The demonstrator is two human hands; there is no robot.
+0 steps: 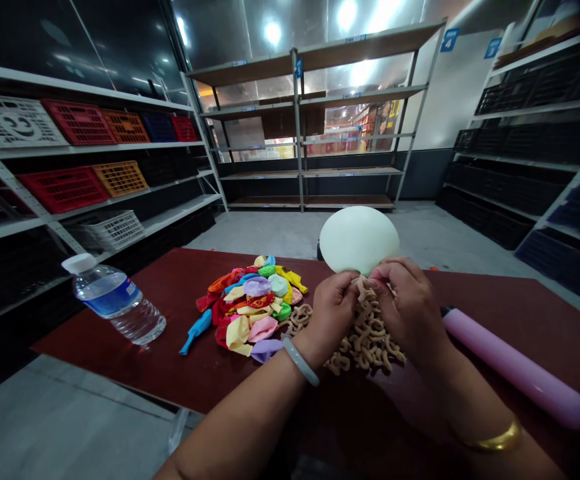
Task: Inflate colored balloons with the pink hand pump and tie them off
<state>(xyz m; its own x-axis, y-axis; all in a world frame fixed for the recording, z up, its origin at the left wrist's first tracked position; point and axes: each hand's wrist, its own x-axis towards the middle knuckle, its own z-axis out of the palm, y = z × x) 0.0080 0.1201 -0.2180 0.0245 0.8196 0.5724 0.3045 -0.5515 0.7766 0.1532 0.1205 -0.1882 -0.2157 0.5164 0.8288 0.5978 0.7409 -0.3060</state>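
Observation:
A pale green inflated balloon [359,239] stands above the table, its neck end down between my hands. My left hand [331,310] is closed, thumb and fingers pinched near the balloon's neck. Close against it, my right hand [410,303] also pinches at the neck, fingers curled. The neck itself is mostly hidden by my fingertips. Beneath both hands lies a heap of tan rubber-band-like loops [367,340]. Left of the heap is a pile of uninflated balloons [257,300] in many colours. A pink cylindrical pump [515,367] lies right of my right hand.
A water bottle [115,297] with a white cap stands on the left of the dark red table [165,293]. Beyond are metal shelves [297,133], with plastic crates [77,190] on the left rack and dark crates [520,153] on the right.

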